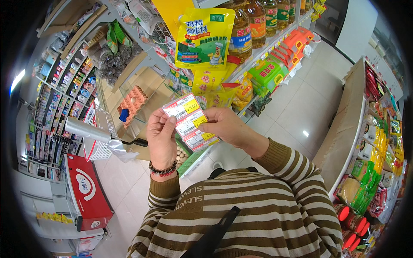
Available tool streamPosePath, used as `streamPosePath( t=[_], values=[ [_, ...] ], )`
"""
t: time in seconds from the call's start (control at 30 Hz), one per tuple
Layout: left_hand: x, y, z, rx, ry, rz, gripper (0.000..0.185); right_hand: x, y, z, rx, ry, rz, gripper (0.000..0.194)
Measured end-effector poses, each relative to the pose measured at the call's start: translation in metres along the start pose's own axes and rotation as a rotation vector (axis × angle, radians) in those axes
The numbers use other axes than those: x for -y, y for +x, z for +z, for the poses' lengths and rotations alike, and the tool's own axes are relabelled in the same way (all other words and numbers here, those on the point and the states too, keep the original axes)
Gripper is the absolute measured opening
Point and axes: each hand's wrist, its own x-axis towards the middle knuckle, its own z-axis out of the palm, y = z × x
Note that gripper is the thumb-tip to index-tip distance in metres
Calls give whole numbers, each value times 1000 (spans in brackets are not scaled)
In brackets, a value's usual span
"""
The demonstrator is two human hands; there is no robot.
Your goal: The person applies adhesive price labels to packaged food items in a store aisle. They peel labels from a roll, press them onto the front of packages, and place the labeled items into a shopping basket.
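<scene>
A strip of printed shelf price labels is stretched between both hands in front of my chest. My left hand pinches its left edge between thumb and fingers. On the other side, my right hand grips the right edge, its fingers covering part of the yellow price fields. Just beyond the labels hangs a yellow seasoning pouch with a cartoon chicken. More yellow packets hang below it, close to my fingers.
Bottles of cooking oil line the shelf ahead. An egg tray and a roll of plastic bags are at left, above a red freezer. Packaged goods fill a rack at right, across the tiled floor.
</scene>
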Motion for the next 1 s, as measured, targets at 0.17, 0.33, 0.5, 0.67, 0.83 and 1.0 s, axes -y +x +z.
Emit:
streamPosePath(
  t=[0.17,0.33,0.5,0.67,0.83,1.0],
  values=[
    [-2,-1,1,-28,15,-3,21,0,1,1,-15,-31,-11,25],
    [-1,0,0,-26,-10,10,21,1,-1,3,-1,-29,-36,25],
    [-4,-1,-2,0,-19,-10,23,1,-1,6,-24,-77,-21,25],
    [-6,-3,-6,-11,6,12,22,1,1,7,11,-108,-28,25],
    [-8,-3,-7,-19,-8,18,22,8,0,13,23,-60,-15,29],
    [-7,-2,-9,-21,0,23,23,6,1,12,53,-43,-16,30]
  ],
)
